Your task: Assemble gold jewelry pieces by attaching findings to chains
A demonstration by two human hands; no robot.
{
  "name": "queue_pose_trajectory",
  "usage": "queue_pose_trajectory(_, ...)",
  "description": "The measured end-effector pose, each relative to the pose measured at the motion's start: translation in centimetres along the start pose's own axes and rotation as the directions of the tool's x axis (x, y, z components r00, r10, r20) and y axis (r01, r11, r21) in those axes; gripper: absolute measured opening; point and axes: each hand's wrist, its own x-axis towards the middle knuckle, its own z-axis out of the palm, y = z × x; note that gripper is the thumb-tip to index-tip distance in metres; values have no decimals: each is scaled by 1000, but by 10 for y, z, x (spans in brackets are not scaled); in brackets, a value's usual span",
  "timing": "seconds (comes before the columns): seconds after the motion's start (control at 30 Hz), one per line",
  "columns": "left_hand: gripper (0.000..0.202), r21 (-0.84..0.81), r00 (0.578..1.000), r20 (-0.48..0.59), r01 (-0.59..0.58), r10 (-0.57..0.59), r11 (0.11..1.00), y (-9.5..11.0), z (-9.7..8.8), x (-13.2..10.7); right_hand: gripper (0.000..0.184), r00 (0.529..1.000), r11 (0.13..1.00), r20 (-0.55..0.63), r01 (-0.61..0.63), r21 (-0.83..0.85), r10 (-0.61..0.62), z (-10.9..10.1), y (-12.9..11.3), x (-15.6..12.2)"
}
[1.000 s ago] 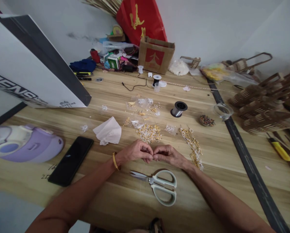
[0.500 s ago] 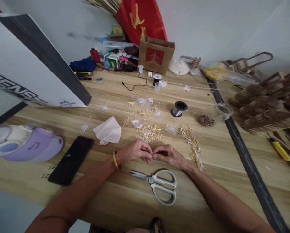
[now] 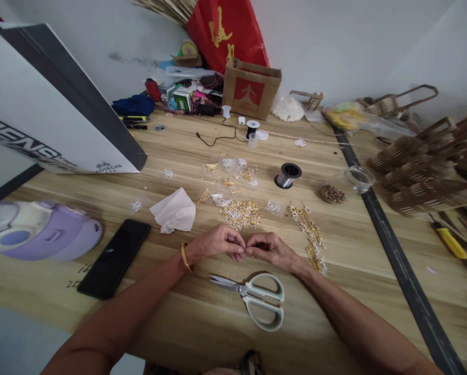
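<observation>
My left hand and my right hand meet fingertip to fingertip over the wooden table, both closed in a pinch. Whatever lies between the fingers is too small to make out. Just beyond them spreads a pile of gold and clear beads. Beaded strands in gold and silver lie to the right of my right hand. Scissors with pale handles rest on the table below my hands, blades pointing left. A small bag of rings lies past my right hand.
A spool of wire and a jar of dark beads stand farther back. On the left are a white tissue, a black phone, a purple bottle and a large box. Woven baskets crowd the right.
</observation>
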Motion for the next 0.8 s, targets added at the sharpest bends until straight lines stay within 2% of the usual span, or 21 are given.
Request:
queue_pose_trajectory(0.47,27,30,999,-51,-10,11,999,3,6,-1,31,1000,1000,8,8,-22,-8,0,-3,0)
queue_pose_trajectory(0.8,19,67,992,-123,-33,41,997,2,8,0,30,995,994,-95,-1,-106,-9,5,1,0)
